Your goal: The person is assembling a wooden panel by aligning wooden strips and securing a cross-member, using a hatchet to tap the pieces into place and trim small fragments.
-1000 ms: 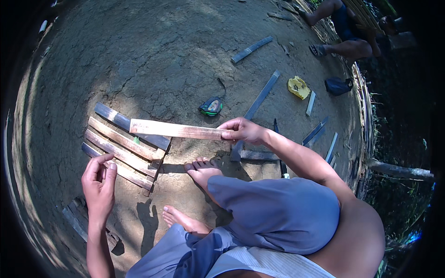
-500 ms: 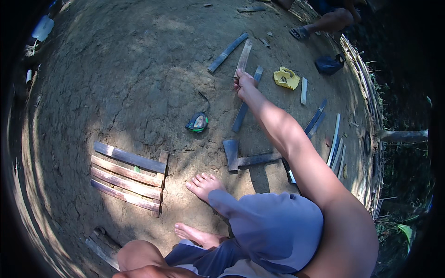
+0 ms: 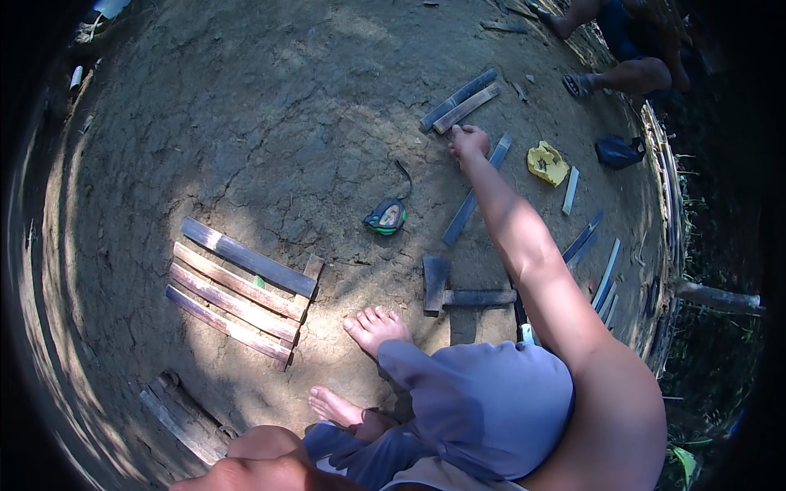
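Slats [image 3: 239,293], four of them, already sit side by side on the dirt at your left, tape measure [image 3: 386,217] mid-ground. Your right hand [image 3: 467,141] rests knuckles-up touching the pale strip [image 3: 466,109] far out; grip unclear. More strips lie loose rightward, so lots left.

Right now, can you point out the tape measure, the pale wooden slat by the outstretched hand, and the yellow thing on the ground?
Tape measure [image 3: 386,217], head view, middle of its round case.
Pale wooden slat [image 3: 467,109], head view, middle of its length.
Yellow thing [image 3: 547,162], head view, its centre.
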